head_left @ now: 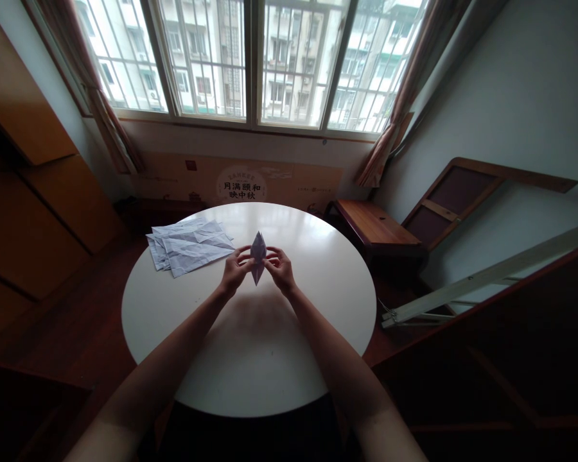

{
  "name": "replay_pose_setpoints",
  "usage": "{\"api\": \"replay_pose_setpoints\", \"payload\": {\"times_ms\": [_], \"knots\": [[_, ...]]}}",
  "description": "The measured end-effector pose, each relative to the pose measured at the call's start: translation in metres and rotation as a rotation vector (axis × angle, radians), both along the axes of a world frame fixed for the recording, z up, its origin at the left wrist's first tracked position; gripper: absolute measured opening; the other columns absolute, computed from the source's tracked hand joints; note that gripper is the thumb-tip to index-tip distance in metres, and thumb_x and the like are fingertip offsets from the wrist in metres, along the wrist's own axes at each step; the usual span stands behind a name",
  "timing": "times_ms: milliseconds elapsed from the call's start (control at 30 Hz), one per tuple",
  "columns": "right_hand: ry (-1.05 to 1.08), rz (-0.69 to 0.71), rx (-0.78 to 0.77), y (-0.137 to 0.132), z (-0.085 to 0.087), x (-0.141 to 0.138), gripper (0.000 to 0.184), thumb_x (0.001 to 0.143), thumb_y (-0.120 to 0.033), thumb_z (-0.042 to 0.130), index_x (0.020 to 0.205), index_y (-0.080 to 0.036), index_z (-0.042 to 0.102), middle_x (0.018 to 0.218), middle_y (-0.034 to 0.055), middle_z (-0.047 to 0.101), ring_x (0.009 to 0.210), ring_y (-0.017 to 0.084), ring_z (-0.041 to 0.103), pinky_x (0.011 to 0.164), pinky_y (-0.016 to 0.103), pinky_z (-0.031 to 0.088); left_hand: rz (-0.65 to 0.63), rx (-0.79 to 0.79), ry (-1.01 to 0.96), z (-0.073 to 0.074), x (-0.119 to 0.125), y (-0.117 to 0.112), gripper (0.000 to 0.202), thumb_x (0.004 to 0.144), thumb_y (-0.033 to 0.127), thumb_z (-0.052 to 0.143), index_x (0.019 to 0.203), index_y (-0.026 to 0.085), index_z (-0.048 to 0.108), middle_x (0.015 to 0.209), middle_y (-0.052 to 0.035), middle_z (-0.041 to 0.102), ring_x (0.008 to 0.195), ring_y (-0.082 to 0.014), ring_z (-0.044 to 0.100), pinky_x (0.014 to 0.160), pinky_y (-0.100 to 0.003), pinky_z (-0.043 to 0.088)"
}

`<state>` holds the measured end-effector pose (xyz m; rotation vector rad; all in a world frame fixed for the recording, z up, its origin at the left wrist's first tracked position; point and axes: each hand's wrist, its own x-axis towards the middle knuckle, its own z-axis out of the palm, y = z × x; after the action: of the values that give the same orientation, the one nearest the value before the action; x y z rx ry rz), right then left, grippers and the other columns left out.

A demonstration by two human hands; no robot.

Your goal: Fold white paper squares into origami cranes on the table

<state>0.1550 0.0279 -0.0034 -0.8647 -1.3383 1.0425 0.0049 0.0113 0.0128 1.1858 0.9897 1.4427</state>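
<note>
Between my two hands is a piece of folded paper (258, 251), a narrow diamond with pointed top and bottom, held upright above the white round table. My left hand (236, 269) pinches its left side, thumb toward me and fingers behind. On the right side, my right hand (280, 269) grips it in the same way. The fingertips behind the paper are partly hidden. To the left of my left hand lies a pile of creased paper sheets (197, 247), spread unevenly on top of one another.
The white table (308, 333) reaches toward me under my forearms. Beyond its far edge, a long printed box (289, 183) stands below the barred window. A wooden bench (378, 221) is at the right, and wooden cabinets (33, 224) stand at the left.
</note>
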Motion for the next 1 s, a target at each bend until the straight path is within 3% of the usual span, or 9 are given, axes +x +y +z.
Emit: {"api": "replay_pose_setpoints", "payload": {"times_ms": [267,600,767,867,1000], "knots": [[0.01,0.001,-0.054,-0.003,0.005,0.0,0.038,0.067,-0.039,0.072,0.099,-0.021,0.063,0.081,0.0009,0.06,0.067,0.014,0.058,0.061,0.026,0.047,-0.03,0.007,0.013,0.0,-0.002,0.0,0.062,0.063,0.035,0.079,0.117,0.014,0.058,0.102,-0.0128,0.067,0.086,-0.0241,0.067,0.072,-0.036,0.056],[0.216,0.078,-0.205,0.004,-0.002,0.001,0.036,0.06,-0.037,0.076,0.089,-0.021,0.064,0.081,0.0011,0.062,0.07,0.014,0.058,0.066,0.029,0.048,-0.116,-0.025,-0.058,0.002,-0.001,0.0,0.07,0.061,0.031,0.083,0.123,0.017,0.055,0.109,-0.012,0.064,0.078,-0.0194,0.068,0.071,-0.036,0.058],[0.319,0.109,-0.249,0.004,0.0,0.0,0.031,0.055,-0.032,0.079,0.08,-0.02,0.064,0.072,-0.0017,0.059,0.064,0.012,0.056,0.064,0.028,0.048,-0.086,-0.031,-0.056,0.001,-0.001,0.001,0.054,0.057,0.034,0.084,0.103,0.013,0.066,0.106,-0.0117,0.066,0.077,-0.02,0.067,0.068,-0.034,0.057],[0.353,0.12,-0.255,0.002,0.005,-0.002,0.029,0.052,-0.032,0.08,0.075,-0.02,0.065,0.069,-0.0015,0.06,0.063,0.013,0.056,0.062,0.028,0.048,-0.064,-0.047,-0.06,0.0,0.0,0.002,0.047,0.054,0.035,0.085,0.092,0.012,0.069,0.095,-0.0091,0.07,0.073,-0.0197,0.067,0.066,-0.033,0.056],[0.312,0.152,-0.234,-0.002,0.008,-0.002,0.018,0.058,-0.031,0.074,0.069,-0.019,0.068,0.07,0.0015,0.064,0.068,0.016,0.058,0.067,0.031,0.05,-0.065,-0.057,-0.059,-0.001,0.001,0.002,0.035,0.053,0.032,0.083,0.079,0.012,0.072,0.082,-0.0068,0.07,0.069,-0.0184,0.065,0.064,-0.032,0.056]]}}
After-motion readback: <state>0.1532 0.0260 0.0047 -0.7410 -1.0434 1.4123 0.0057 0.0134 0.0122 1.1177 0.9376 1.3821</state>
